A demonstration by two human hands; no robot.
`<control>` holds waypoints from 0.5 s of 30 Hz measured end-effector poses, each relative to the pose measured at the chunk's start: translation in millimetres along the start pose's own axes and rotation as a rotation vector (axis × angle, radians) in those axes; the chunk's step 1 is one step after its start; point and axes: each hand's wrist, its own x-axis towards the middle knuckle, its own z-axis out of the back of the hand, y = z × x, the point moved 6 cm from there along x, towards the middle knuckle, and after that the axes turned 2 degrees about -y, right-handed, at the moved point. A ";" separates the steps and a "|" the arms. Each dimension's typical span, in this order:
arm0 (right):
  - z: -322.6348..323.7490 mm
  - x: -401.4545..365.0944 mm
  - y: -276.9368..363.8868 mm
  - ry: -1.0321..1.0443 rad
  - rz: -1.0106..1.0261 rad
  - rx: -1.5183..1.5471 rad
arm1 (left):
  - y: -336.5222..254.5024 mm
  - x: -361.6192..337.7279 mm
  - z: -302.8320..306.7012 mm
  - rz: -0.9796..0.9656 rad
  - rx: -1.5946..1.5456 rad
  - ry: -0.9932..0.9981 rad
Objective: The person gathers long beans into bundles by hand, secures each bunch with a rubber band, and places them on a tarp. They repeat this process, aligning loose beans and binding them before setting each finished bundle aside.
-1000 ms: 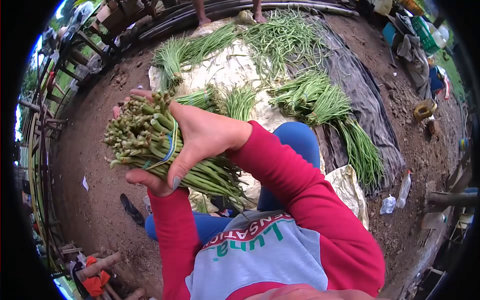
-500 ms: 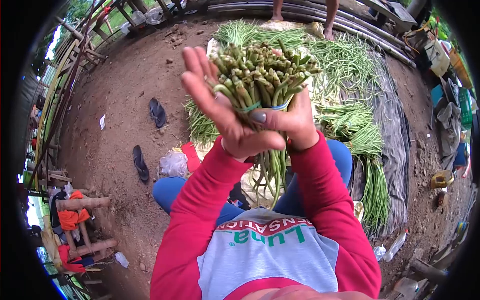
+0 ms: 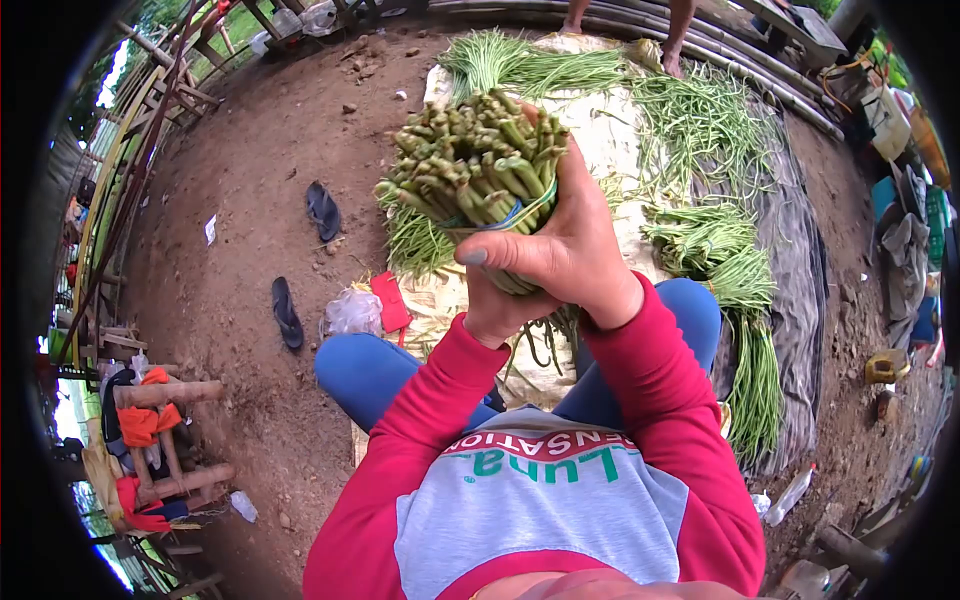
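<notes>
Upright in front of me is a thick bundle of long green beans, its cut stem ends bunched at the top. Blue and green rubber bands circle it. My right hand is closed round the bundle's right side, the thumb lying across the front below the bands; its other fingers are mostly hidden behind. My left hand is under the bundle and holds it from below, with most of its fingers hidden. Thin bean tails hang beneath the hands.
More long beans lie on the pale sheet, and a tied bunch lies on the dark cloth. Black slippers, a clear plastic bag and a red item are at left. Another person's bare feet stand at the back.
My left hand, earlier spread open against the bundle's left side, has moved underneath it. The bundle has shifted left and slightly down, and my right hand now wraps its right side.
</notes>
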 end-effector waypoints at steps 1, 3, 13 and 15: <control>-5.0 -0.3 2.3 0.069 0.062 -0.034 | -8.9 1.2 -2.1 0.004 -0.003 0.007; -12.9 -2.2 5.5 0.152 0.131 0.031 | -34.4 3.5 2.8 -0.144 0.205 -0.036; -109.1 -32.8 -78.9 0.344 -0.369 2.026 | -150.3 -39.6 20.1 -0.811 1.795 0.263; -138.4 -84.0 -121.9 0.339 -0.528 2.109 | -131.4 -64.5 34.8 -0.571 1.852 0.289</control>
